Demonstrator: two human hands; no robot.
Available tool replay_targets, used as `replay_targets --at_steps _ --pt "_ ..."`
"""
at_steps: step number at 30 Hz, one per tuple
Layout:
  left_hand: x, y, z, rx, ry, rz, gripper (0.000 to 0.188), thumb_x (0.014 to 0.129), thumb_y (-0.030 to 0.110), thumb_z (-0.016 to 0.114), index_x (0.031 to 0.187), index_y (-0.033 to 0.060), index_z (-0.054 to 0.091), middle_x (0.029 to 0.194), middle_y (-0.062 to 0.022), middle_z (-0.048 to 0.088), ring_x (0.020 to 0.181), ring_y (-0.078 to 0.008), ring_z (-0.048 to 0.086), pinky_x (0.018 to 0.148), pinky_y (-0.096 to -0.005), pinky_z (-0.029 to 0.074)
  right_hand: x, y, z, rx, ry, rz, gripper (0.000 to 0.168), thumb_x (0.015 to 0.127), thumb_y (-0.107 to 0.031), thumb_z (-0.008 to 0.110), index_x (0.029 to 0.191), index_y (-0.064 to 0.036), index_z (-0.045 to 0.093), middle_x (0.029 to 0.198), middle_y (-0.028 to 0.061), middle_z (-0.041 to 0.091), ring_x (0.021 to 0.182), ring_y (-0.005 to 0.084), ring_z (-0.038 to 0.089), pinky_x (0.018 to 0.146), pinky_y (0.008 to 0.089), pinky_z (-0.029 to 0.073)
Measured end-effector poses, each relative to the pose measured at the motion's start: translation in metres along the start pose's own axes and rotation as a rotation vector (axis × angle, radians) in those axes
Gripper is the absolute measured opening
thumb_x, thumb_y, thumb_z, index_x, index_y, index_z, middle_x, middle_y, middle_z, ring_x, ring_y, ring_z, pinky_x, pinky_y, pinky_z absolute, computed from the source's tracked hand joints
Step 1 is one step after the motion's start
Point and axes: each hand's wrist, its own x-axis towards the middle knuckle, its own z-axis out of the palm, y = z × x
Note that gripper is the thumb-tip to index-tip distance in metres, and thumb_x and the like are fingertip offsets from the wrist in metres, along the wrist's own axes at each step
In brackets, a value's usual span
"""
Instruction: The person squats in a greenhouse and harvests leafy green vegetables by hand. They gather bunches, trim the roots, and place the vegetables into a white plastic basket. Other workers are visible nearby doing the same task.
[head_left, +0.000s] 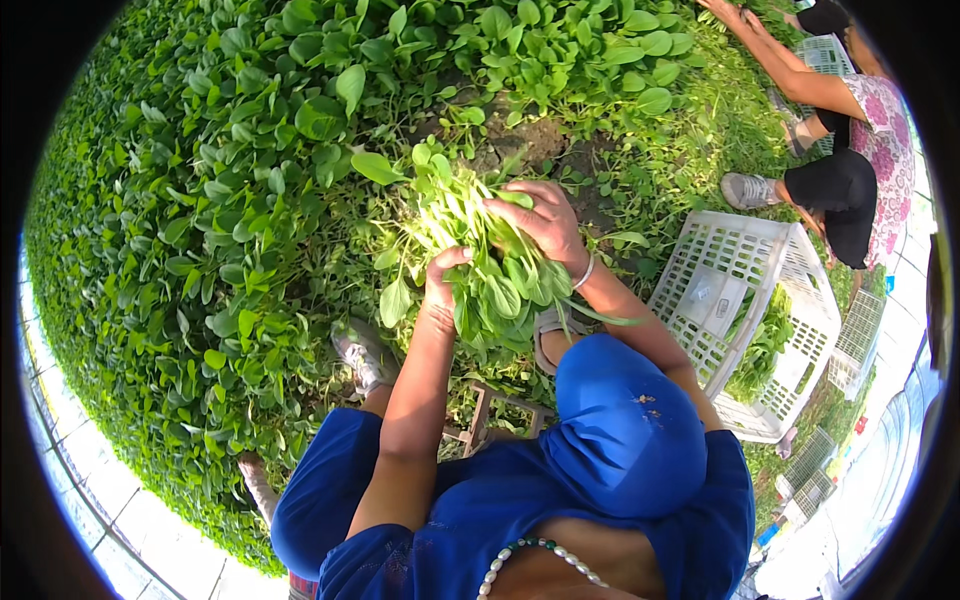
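Between my two hands is a thick bunch of leafy greens (491, 289), its pale stems pointing up and away from me and most of its leaves hanging towards my knees. My left hand (446, 277) grips the near left side, thumb across the stems. From the right, my right hand (547, 225) wraps the bunch with its fingers over the stem ends. Some looser leaves stick out at the upper left of the bunch. Just beyond lies a patch of bare soil (525, 139) among cut stems and small plants.
Dense standing greens (187, 187) fill the left and far side. At my right a white plastic crate (720, 277) lies tipped, with greens (765, 345) inside. Another person (832, 97) works at upper right. Below me is a small stool frame (480, 420). More crates (859, 330) stand farther right.
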Motion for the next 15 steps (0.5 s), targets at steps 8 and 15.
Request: replay_targets --at_steps 8,15 --pt "-0.011 0.019 -0.005 0.181 0.096 0.26 0.037 0.075 0.01 0.064 0.109 -0.0024 0.055 0.104 -0.0159 0.062 0.094 -0.0295 0.061 0.099 -0.0456 0.041 0.013 -0.011 -0.019 -0.063 -0.288 -0.117 0.053 0.075 -0.003 0.054 0.123 -0.026 0.056 0.112 0.0007 0.057 0.103 0.0236 0.056 0.086 0.038 0.048" --pt "-0.005 0.02 -0.006 0.461 -0.098 0.238 0.032 0.07 0.011 0.065 0.098 -0.0013 0.055 0.083 -0.0103 0.058 0.08 -0.0262 0.057 0.079 -0.0371 0.048 0.032 -0.011 -0.015 0.688 0.097 0.586 0.013 0.083 -0.012 0.067 0.09 -0.003 0.062 0.077 -0.0002 0.056 0.065 0.0052 0.052 0.056 0.0186 0.041"
